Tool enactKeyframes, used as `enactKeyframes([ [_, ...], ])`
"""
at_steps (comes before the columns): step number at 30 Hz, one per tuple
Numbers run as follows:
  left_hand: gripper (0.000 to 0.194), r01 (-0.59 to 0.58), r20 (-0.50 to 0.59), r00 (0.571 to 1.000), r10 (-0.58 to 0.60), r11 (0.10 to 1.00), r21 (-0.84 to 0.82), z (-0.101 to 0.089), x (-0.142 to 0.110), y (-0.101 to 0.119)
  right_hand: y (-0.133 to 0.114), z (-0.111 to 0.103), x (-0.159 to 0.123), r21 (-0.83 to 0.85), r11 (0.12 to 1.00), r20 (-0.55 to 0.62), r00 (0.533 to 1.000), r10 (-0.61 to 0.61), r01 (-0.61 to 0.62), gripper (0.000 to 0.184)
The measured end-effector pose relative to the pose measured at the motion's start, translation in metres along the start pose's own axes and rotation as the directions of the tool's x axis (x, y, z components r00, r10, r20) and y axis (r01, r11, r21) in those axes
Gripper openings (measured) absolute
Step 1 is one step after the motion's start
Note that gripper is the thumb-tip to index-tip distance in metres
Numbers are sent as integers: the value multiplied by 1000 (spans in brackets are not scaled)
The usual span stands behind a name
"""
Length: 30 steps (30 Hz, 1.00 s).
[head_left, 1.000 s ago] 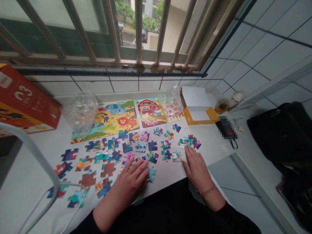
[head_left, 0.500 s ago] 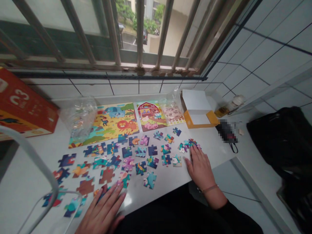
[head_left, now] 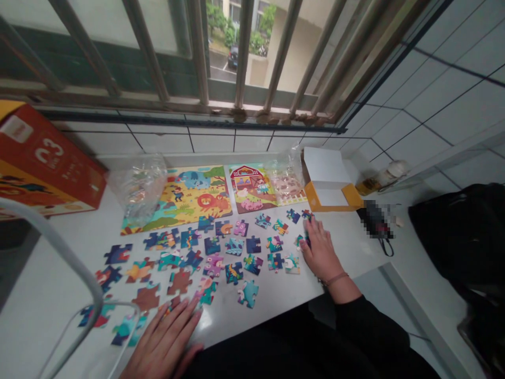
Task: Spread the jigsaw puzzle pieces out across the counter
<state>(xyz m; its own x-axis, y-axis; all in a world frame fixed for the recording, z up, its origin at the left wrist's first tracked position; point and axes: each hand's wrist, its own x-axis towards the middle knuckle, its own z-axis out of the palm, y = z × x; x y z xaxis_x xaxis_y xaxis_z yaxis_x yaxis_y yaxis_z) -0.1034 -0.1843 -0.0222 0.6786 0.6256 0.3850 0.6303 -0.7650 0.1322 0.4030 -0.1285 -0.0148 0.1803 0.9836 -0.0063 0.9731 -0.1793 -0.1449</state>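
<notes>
Several loose puzzle pieces (head_left: 221, 252) lie spread over a white counter (head_left: 55, 242). My left hand (head_left: 168, 342) rests flat at the front edge, its fingertips touching a teal and pink piece (head_left: 207, 291). My right hand (head_left: 319, 250) lies palm down over a small cluster of joined pieces (head_left: 302, 241) at the right end of the spread; only their edges show. A teal piece (head_left: 248, 293) sits alone between my hands. Two finished picture puzzles, a safari scene (head_left: 189, 197) and a farm scene (head_left: 252, 189), lie behind the loose pieces.
A red puzzle box (head_left: 43, 163) stands at the left. Two clear plastic bags (head_left: 138, 187) rest on the finished puzzles. An open yellow and white box (head_left: 329, 184) sits at the back right, a black bag (head_left: 461, 237) further right. A white tube frame (head_left: 67, 258) crosses the front left.
My left hand pulled back from the middle pieces to the counter's front edge. My right hand slid forward onto the cluster of joined pieces at the right.
</notes>
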Motion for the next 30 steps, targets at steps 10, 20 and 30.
enactKeyframes([
  [10,46,-76,88,994,69,994,75,-3,16,-3,11,-3,-10,-49,975,141,965,220,-215,79],
  [20,49,64,-2,998,-64,997,40,-23,3,14,21,3,-32,30,994,-108,988,109,-107,77],
  [30,19,184,-166,973,-160,973,141,-94,-73,28,65,-33,-84,-40,997,-453,889,-72,60,81],
])
